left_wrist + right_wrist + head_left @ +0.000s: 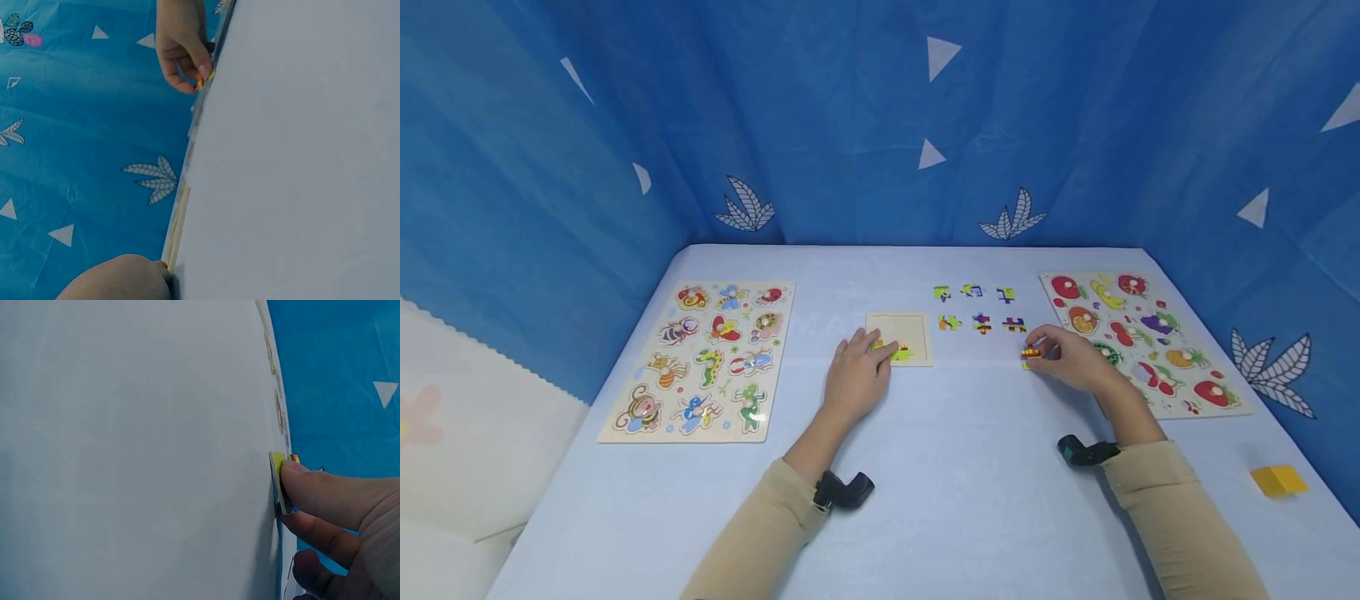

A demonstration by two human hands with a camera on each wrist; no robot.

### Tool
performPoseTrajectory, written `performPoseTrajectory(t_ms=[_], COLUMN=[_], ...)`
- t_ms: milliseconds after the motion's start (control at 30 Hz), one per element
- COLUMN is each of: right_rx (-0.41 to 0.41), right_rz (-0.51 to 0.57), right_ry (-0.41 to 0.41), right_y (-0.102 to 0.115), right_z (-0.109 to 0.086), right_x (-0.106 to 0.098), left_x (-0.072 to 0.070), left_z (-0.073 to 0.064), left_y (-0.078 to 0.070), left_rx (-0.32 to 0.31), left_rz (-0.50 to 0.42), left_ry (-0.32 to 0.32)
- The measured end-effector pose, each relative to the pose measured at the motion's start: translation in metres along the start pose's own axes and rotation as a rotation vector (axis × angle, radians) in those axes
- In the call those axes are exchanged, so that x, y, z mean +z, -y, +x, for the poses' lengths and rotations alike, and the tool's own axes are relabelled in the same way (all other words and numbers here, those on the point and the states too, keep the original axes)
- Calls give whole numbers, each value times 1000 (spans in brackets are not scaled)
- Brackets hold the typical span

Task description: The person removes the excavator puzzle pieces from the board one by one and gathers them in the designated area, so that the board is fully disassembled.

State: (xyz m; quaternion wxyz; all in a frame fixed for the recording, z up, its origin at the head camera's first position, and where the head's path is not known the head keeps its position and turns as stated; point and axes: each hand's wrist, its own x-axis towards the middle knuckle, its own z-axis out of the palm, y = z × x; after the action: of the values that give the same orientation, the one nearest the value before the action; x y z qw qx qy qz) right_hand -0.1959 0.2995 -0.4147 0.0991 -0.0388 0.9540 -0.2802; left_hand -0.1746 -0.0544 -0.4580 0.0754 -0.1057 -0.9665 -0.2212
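My left hand (pixel 856 375) rests over the left side of a small square wooden puzzle tray (pixel 913 329), fingers spread loosely. Inside the tray, yellow-green and red jigsaw pieces (pixel 904 354) lie along the bottom edge, partly covered by those fingers. Off to the right, my right hand (pixel 1071 358) pinches a jigsaw piece (pixel 1031 353) with red, yellow and green on it. Seen from the right wrist, that piece (pixel 279 478) stands on edge between thumb and fingers, close to the tabletop. Only a rounded part of the left hand (pixel 122 278) shows in the left wrist view.
Several loose jigsaw pieces (pixel 950 322) lie in two rows between tray and right hand. An insect peg board (pixel 778 333) is at left, a fruit peg board (pixel 1217 407) at right, partly under the right forearm. A yellow block (pixel 1279 481) sits near the right edge.
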Motion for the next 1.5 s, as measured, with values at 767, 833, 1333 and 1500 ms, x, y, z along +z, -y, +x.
performPoseTrajectory(t_ms=[767, 833, 1333, 1500], right_rx=[-90, -92, -174, -189], right_rz=[-95, -81, 31, 47], right_ry=[-64, -74, -90, -86], right_y=[23, 27, 58, 70], right_z=[1, 2, 17, 23], right_x=[10, 11, 23, 33], left_x=[0, -1, -3, -2], left_z=[-2, -2, 0, -1], left_y=[1, 0, 6, 6], left_rx=[2, -23, -225, -228], left_rz=[-8, -36, -61, -70], left_ry=[-19, -38, -41, -40])
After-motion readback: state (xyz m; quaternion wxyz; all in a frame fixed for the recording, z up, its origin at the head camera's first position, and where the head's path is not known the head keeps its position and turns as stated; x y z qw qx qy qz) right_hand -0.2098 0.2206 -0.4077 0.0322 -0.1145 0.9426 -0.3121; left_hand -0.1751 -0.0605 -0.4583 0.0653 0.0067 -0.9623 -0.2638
